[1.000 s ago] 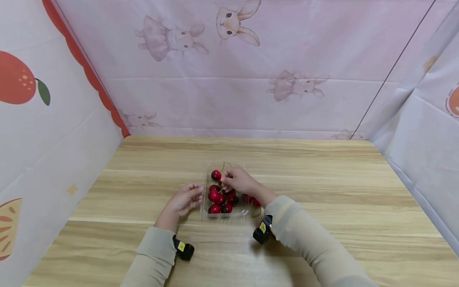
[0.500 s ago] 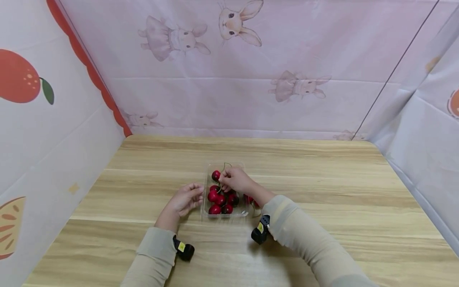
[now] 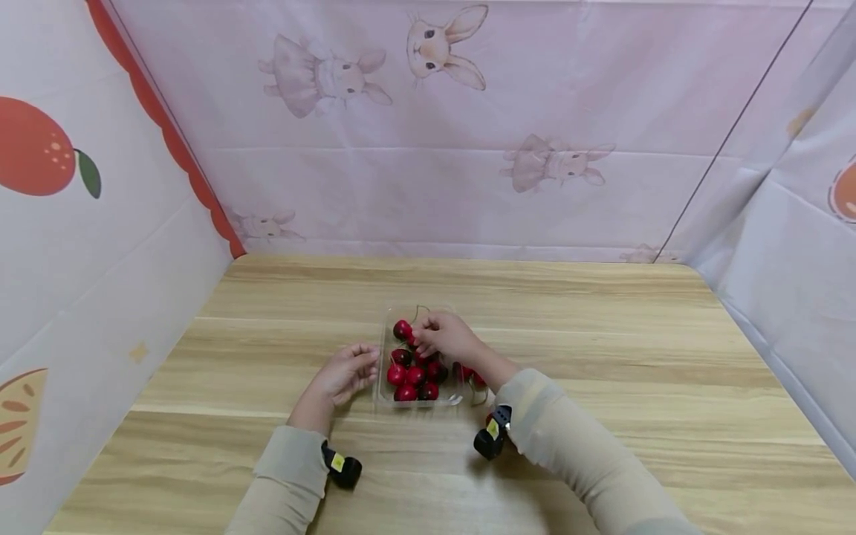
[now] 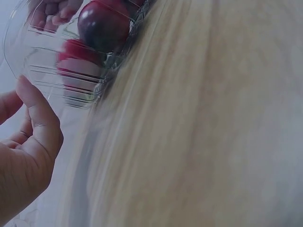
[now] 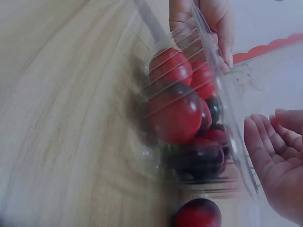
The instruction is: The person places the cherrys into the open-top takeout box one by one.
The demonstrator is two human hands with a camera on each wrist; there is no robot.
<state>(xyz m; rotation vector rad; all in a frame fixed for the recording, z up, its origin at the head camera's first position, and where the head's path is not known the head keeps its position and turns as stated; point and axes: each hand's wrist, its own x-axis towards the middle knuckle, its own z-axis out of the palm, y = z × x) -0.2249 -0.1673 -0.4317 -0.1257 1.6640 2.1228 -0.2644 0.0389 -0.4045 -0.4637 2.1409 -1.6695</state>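
Observation:
A clear plastic box (image 3: 420,404) holding several dark red cherries (image 3: 414,376), some with stems, stands mid-table. My left hand (image 3: 349,371) is at its left side; in the left wrist view the thumb and a finger (image 4: 40,111) pinch the rim. Over the box's far right part is my right hand (image 3: 446,336), bent fingers above the fruit. The right wrist view shows that hand (image 5: 281,165) beside the rim, fingers loosely bent, with nothing visible between them. Cherries directly under it are partly hidden in the head view.
More cherries (image 3: 464,371) lie on the wooden table (image 3: 602,357) just right of the box, partly behind the right wrist. Black wrist cameras (image 3: 490,442) hang below both sleeves. Printed cloth walls (image 3: 428,193) enclose the table's back and sides.
The stem my right fingers held is now free of them, and the cherries in the box have shifted slightly. My right hand moved a little right; the left stayed at the rim.

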